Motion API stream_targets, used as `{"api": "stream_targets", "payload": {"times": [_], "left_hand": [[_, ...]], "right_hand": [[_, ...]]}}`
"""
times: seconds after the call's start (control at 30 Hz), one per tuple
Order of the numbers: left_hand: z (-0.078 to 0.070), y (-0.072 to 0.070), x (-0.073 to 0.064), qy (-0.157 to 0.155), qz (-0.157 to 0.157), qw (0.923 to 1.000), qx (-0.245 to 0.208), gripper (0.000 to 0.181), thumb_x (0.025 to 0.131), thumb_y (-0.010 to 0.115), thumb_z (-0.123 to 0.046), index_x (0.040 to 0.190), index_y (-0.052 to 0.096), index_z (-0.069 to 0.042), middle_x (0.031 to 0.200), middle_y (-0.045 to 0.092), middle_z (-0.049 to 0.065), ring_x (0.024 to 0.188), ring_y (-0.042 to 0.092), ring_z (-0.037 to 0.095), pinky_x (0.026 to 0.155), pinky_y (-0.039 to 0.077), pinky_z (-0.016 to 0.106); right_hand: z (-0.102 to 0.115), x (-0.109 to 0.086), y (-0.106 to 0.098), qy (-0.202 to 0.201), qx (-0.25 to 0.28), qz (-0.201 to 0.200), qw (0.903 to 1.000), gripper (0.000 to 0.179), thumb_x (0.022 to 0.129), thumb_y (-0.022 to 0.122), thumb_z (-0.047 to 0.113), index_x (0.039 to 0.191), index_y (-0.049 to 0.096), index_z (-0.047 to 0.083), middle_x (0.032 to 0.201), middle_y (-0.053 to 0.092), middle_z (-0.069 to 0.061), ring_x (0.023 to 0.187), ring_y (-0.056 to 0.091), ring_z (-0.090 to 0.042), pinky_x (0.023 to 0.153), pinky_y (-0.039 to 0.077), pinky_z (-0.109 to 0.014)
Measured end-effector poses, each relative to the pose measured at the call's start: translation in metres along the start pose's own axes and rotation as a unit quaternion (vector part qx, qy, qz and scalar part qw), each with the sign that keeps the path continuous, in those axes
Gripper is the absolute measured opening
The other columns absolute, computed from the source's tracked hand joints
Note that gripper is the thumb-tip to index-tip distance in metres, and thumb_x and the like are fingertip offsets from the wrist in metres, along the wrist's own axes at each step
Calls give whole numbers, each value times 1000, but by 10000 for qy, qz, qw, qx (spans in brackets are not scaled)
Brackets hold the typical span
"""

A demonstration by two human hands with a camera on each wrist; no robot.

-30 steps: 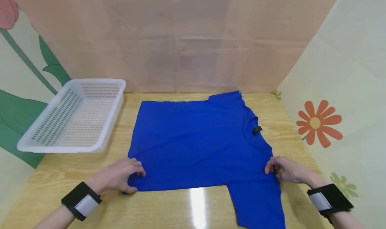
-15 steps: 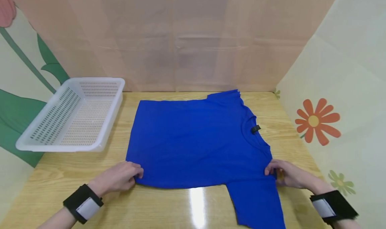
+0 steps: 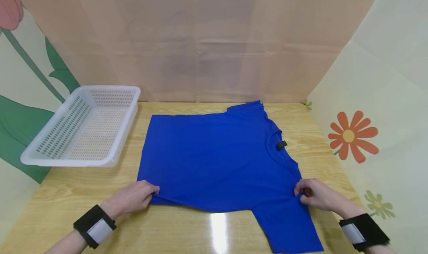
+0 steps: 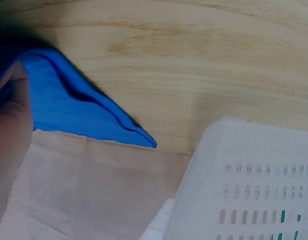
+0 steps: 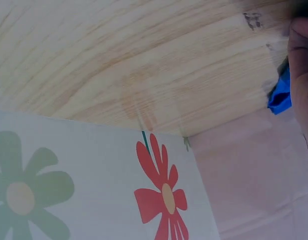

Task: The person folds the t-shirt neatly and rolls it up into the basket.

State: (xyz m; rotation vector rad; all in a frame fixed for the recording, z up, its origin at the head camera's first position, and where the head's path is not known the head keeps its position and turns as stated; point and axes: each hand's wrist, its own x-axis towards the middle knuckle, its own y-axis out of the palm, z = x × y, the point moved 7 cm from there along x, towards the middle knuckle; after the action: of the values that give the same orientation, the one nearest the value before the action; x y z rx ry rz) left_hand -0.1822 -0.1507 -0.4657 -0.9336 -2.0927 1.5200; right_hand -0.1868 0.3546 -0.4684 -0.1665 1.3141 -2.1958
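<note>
A blue T-shirt (image 3: 210, 157) lies spread sideways on the wooden table, its hem to the left and its collar with a black tag (image 3: 281, 145) to the right. One sleeve points to the back, the other toward the front edge. My left hand (image 3: 132, 197) pinches the near hem corner, and the cloth edge is raised a little there. In the left wrist view the blue cloth (image 4: 74, 100) hangs from my fingers in a fold. With thumb and fingers my right hand (image 3: 315, 195) pinches the near shoulder, between collar and sleeve.
A white perforated plastic basket (image 3: 115, 146) stands at the table's back left. Behind the shirt rises a pinkish covered wall (image 3: 200, 60). To the right is a pale wall with a printed red flower (image 3: 349, 136).
My left hand has gone from spread fingers to gripping the hem corner, lifting the near edge slightly. The right hand has tightened its pinch at the shoulder, and the near sleeve has shifted a little.
</note>
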Motion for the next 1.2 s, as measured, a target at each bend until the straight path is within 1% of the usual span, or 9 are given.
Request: {"api": "stream_targets", "payload": {"times": [0.07,0.2,0.33,0.43,0.57,0.67,0.77,1.0,1.2], "left_hand": [[2,1,-3,-88,32,9999,-126,8,86,62,-7,89,65,-13,80,65,-6,73,57,5,65,49,27],[3,-1,-9,-28,68,9986,-515,20,81,67,-11,101,68,-10,99,73,1,91,66,12,80,56,34],[6,-7,-15,186,82,9928,-1184,15,83,72,-4,94,69,-13,91,70,-5,85,61,4,74,54,27],[10,-12,-19,183,158,9889,-1469,4,88,75,-12,91,74,-14,88,72,-8,83,61,-1,73,52,24],[14,-18,-24,190,284,9839,-1755,16,94,71,-24,95,80,-11,92,78,-5,83,64,-3,73,54,23],[15,-20,-27,189,368,9795,-1973,18,95,70,-23,97,81,-9,94,79,0,84,65,-3,71,54,21],[17,-20,-28,65,519,9761,-2110,16,92,73,-19,98,81,-6,95,79,4,86,66,-3,71,54,20],[23,-14,-33,-613,1051,9564,-2655,16,83,80,-14,94,80,-2,85,78,1,72,64,-5,64,54,19],[26,-11,-35,-764,1191,9563,-2558,14,81,83,-18,88,81,-6,75,74,-7,62,57,-5,57,50,19]], "right_hand": [[-2,0,0,23,233,98,9997,14,84,71,2,89,67,14,80,58,11,65,44,5,56,39,-20],[-4,0,-2,-128,605,339,9975,20,83,71,-5,94,67,10,82,59,4,69,46,2,57,41,-21],[-7,1,-4,-103,652,583,9961,24,81,71,-8,95,67,11,85,61,4,73,48,2,60,43,-21],[-8,2,-7,-213,590,617,9961,19,82,73,-5,91,69,12,86,65,6,76,51,4,63,46,-21],[-10,3,-10,-500,685,603,9946,12,84,73,-2,88,72,9,86,71,4,78,56,5,64,50,-21],[-13,3,-10,-424,848,696,9931,9,86,72,-1,89,73,8,86,72,4,77,57,4,64,50,-21],[-16,3,-10,-331,977,778,9916,6,88,72,2,91,74,7,86,73,4,76,57,4,63,49,-21],[-20,3,-11,-490,1004,842,9902,5,89,72,3,91,76,5,84,74,1,75,57,6,61,49,-20],[-14,0,-16,-831,1155,809,9865,8,90,70,-1,90,76,3,82,75,-4,73,58,5,59,49,-21]]}}
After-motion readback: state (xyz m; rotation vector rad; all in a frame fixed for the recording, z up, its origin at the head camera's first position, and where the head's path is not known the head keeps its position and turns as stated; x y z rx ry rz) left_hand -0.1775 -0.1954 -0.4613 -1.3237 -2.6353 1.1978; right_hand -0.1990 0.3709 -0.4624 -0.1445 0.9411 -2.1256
